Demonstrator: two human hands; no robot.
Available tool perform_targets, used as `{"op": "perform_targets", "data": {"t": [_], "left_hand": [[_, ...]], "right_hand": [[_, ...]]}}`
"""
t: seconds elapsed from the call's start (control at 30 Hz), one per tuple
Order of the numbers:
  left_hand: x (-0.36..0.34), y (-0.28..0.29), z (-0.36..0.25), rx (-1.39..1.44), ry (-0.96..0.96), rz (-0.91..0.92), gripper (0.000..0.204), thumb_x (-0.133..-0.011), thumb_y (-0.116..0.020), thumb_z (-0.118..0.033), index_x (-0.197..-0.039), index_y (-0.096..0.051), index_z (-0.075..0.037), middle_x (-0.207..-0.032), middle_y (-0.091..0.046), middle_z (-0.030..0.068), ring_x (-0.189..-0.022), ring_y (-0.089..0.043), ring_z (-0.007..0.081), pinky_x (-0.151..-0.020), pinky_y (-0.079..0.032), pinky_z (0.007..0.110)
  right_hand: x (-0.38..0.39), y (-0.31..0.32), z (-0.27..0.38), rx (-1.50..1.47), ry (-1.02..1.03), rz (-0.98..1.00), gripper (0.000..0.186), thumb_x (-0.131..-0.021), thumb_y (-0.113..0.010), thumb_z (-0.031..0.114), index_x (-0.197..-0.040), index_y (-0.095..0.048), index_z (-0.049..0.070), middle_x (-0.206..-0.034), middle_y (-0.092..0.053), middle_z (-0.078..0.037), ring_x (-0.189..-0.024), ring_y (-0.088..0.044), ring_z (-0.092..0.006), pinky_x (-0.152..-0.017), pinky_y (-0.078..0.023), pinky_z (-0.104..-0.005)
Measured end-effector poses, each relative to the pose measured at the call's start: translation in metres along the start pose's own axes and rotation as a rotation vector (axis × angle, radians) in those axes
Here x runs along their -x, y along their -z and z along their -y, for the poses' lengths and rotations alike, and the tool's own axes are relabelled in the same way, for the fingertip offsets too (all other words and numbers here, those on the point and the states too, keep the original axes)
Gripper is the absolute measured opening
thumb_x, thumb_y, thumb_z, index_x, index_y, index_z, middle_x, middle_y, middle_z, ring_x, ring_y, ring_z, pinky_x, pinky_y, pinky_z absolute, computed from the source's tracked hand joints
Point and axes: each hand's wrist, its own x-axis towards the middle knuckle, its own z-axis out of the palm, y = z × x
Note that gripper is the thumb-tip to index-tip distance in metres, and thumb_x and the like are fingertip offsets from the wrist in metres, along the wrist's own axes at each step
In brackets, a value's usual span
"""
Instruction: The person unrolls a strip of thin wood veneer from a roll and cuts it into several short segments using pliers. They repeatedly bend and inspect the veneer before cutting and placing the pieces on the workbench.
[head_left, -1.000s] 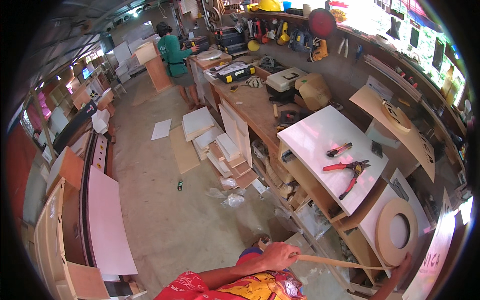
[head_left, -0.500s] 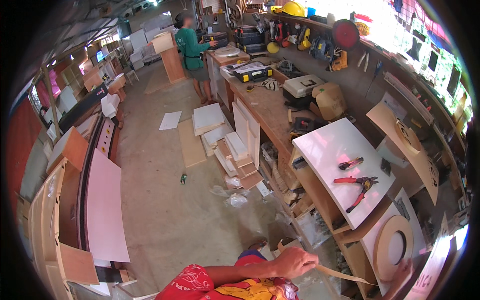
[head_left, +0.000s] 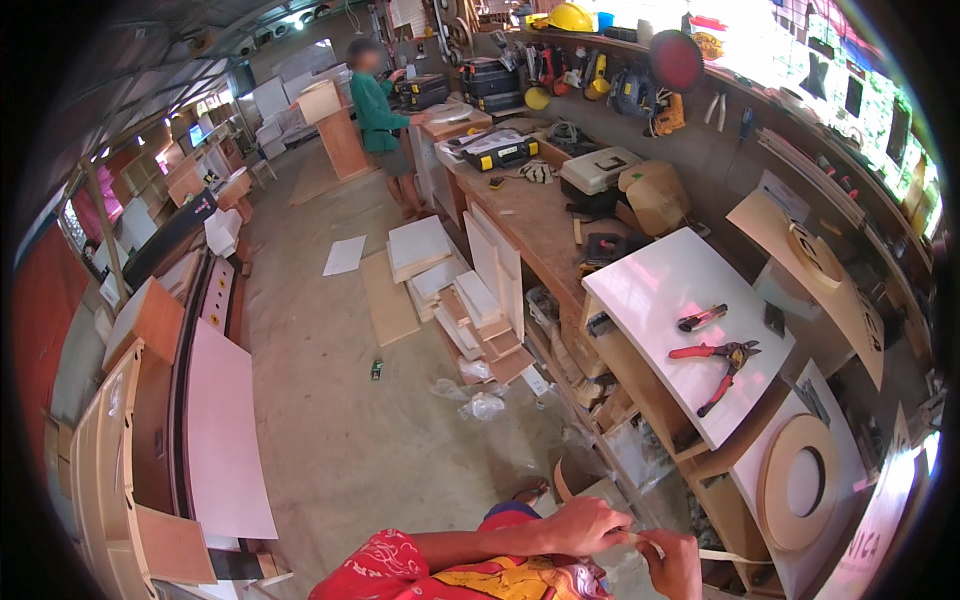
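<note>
Both hands low, w/ a thin pale edging strip [head_left: 722, 554] between them — left hand [head_left: 585, 525] closed over its end, right hand [head_left: 672, 562] pinching it (fingers curled). Strip runs right, below the counter [head_left: 650, 290] edge.

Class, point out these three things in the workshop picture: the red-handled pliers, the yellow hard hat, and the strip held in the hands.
red-handled pliers [head_left: 722, 360], head view, on the handles.
yellow hard hat [head_left: 570, 17], head view, on its dome.
strip [head_left: 722, 554], head view, on the free length right of the right hand [head_left: 672, 562].

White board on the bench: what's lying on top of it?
On the white board: red-handled pliers, a smaller red-and-black hand tool and a small dark square piece. What lies beneath the board is covered.
</note>
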Motion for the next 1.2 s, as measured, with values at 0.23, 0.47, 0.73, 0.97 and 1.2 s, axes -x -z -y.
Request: {"op": "perform_targets", "data": {"t": [0.23,0.47,0.73,0.97,1.2], "left_hand": [[-0.005,-0.012,-0.001,0.009,-0.096,-0.075,0.023,-0.105,-0.066,-0.026,-0.097,-0.065,-0.004,-0.076,-0.068,0.0204,-0.078,-0.069,0.0451,-0.069,-0.052,0.056],[0.0,-0.024,-0.006,0.061,-0.122,0.027,0.017,-0.105,-0.063,-0.021,-0.103,-0.064,-0.004,-0.078,-0.069,0.0216,-0.08,-0.069,0.0481,-0.071,-0.052,0.057],[0.006,-0.054,0.027,0.008,-0.092,0.04,0.024,-0.1,-0.062,-0.026,-0.115,-0.072,-0.011,-0.093,-0.073,0.0225,-0.081,-0.071,0.044,-0.07,-0.056,0.055],[0.008,-0.059,0.029,-0.01,0.117,-0.003,0.026,-0.105,-0.061,-0.024,-0.099,-0.063,0.001,-0.079,-0.069,0.0302,-0.081,-0.07,0.0533,-0.07,-0.054,0.064],[-0.012,-0.046,0.027,-0.057,0.108,-0.036,0.037,-0.107,-0.06,-0.028,-0.091,-0.065,0.005,-0.077,-0.068,0.0309,-0.08,-0.068,0.0546,-0.072,-0.053,0.063]], "right_hand": [[0.013,0.003,0.009,0.077,-0.081,-0.075,0.024,-0.097,-0.068,0.006,-0.118,-0.077,0.005,-0.106,-0.076,-0.022,-0.098,-0.072,-0.0455,-0.085,-0.056,-0.0493],[0.022,0.003,0.007,0.112,-0.058,-0.079,0.019,-0.094,-0.071,0.008,-0.111,-0.079,0.004,-0.103,-0.076,-0.021,-0.095,-0.071,-0.0465,-0.084,-0.056,-0.0491],[0.02,-0.003,-0.002,0.202,0.047,-0.136,0.012,-0.094,-0.069,0.008,-0.099,-0.078,0.003,-0.098,-0.076,-0.02,-0.092,-0.071,-0.0447,-0.083,-0.055,-0.0515],[0.011,-0.013,0.008,0.226,0.015,-0.112,0.011,-0.096,-0.065,0.006,-0.101,-0.074,0.002,-0.094,-0.071,-0.022,-0.088,-0.067,-0.049,-0.076,-0.053,-0.0546],[0.006,-0.025,0.005,0.432,0.056,-0.175,0.009,-0.086,-0.078,0.008,-0.094,-0.081,0.009,-0.081,-0.07,-0.01,-0.084,-0.067,-0.033,-0.088,-0.046,-0.0481]]}}
